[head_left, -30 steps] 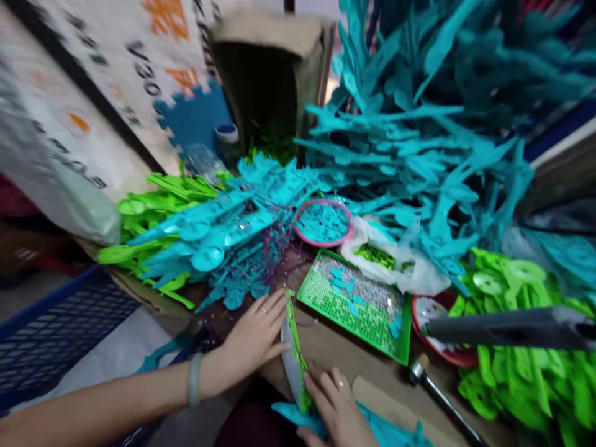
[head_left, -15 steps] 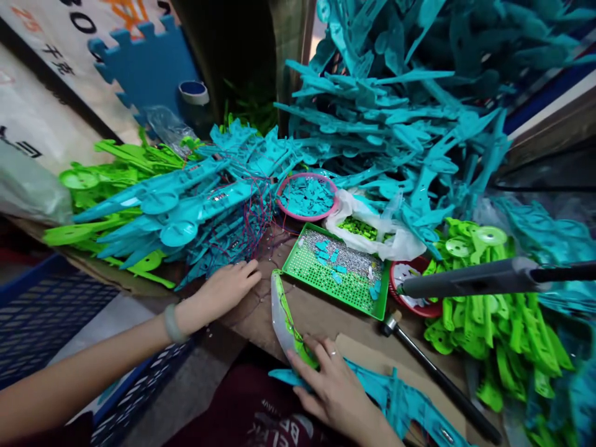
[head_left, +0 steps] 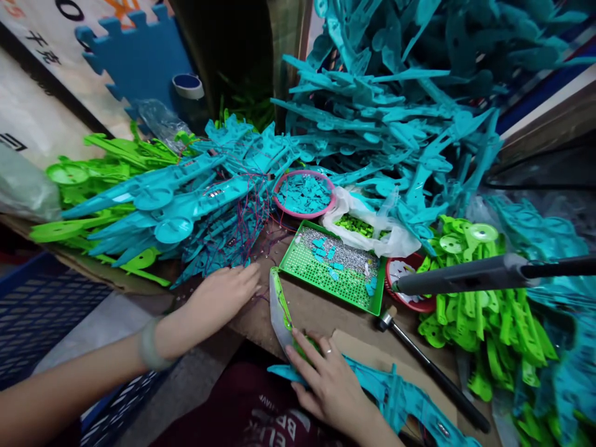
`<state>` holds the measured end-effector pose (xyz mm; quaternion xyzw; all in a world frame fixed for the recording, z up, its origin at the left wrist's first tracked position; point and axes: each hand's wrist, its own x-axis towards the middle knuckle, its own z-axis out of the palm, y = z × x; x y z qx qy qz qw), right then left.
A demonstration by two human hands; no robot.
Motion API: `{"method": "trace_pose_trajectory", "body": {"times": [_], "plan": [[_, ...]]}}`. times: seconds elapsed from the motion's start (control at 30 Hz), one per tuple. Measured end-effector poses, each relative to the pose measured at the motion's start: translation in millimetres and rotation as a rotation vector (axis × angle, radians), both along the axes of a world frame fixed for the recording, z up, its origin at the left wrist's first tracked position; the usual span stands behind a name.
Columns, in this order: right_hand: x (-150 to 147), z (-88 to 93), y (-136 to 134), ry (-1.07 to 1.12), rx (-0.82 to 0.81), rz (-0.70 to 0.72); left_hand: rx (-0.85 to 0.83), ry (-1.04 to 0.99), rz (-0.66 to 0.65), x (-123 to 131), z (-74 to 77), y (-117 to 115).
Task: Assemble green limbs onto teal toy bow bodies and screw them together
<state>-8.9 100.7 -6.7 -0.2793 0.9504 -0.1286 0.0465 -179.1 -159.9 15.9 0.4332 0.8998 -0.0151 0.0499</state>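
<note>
My left hand (head_left: 222,293) lies on the brown table (head_left: 326,313) at the foot of a heap of teal plastic parts with red and blue wires (head_left: 205,211); its fingers are curled at the wires, and what they pinch is hidden. My right hand (head_left: 328,385) presses fingers down on a curved green and clear plastic piece (head_left: 280,310) standing on its edge, and also rests over a teal part (head_left: 395,397) at the table's near edge.
A green perforated tray (head_left: 335,264) with small metal bits and teal chips lies just beyond. Around it: a pink-rimmed bowl (head_left: 302,192) of teal chips, a white bag (head_left: 372,226), a red bowl (head_left: 410,285), a hammer (head_left: 428,366), a grey tool (head_left: 465,276), green part piles (head_left: 488,310), a blue crate (head_left: 41,310).
My left hand left the green piece and moved left to the wired teal parts. My right hand stayed on the green piece. The camera tipped downward.
</note>
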Motion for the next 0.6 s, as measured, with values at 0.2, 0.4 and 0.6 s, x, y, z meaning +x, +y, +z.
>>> {"method": "trace_pose_trajectory", "body": {"times": [0.2,0.4,0.6], "plan": [[-0.2,-0.5,-0.8,-0.009,0.024,0.021,0.065,0.099,-0.053,13.5,-37.1,19.9],[0.7,-1.5,0.4,-0.006,0.022,0.023,0.214,-0.133,-0.022,9.8,-41.9,24.9],[-8.5,-30.9,14.5,0.294,0.026,0.101,0.284,-0.162,-0.076,-9.8,19.0,32.2]]}}
